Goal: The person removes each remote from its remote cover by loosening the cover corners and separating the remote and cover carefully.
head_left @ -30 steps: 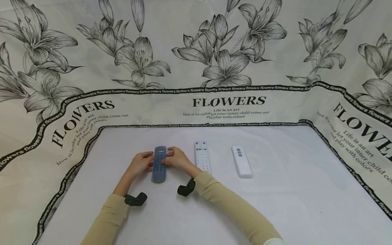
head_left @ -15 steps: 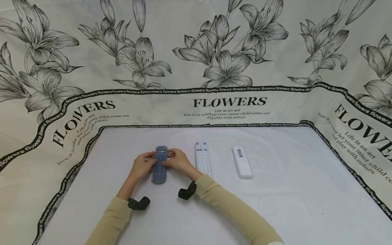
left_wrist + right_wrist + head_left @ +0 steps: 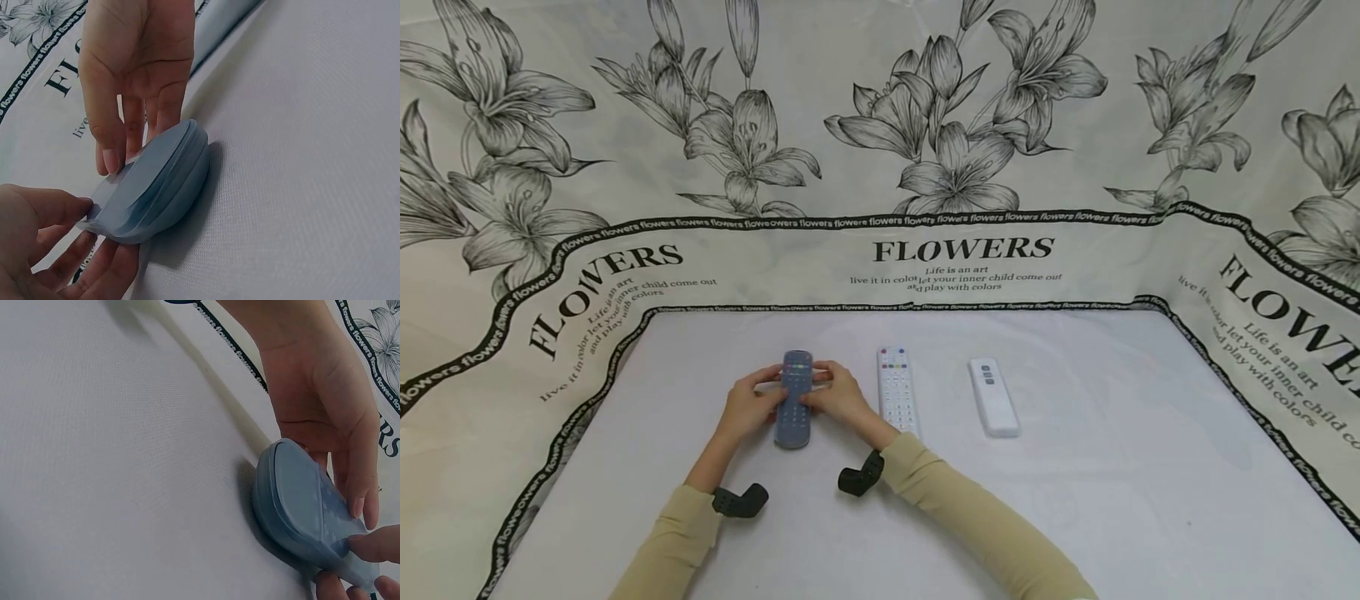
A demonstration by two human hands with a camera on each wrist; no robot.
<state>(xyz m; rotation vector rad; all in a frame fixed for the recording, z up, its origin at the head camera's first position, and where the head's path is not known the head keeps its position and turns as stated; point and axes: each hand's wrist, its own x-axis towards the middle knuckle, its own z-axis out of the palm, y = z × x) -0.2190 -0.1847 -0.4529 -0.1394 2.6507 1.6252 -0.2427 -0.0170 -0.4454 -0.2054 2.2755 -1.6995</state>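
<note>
Blue remote (image 3: 792, 423) is at the table (image 3: 1150, 500), between the two hands, with its keys upward; its near end is low at the white surface, but whether all of it touches, I cannot tell. To the left of the blue remote is the left hand (image 3: 751, 408), which pinches its side, thumb on the upper face and other fingers at the edge and below. To the right of it is the right hand (image 3: 842, 396), clamped on the opposite side in similar way. Nearer to the person than the blue remote are a left device (image 3: 741, 501) and a right device (image 3: 860, 475), both black, one on each wrist. Right of the blue remote lies a keypad remote (image 3: 897, 387), and farther right of it a plain remote (image 3: 1000, 412); both are white. Beyond the blue remote rises a cloth (image 3: 775, 267) printed with black flowers
</note>
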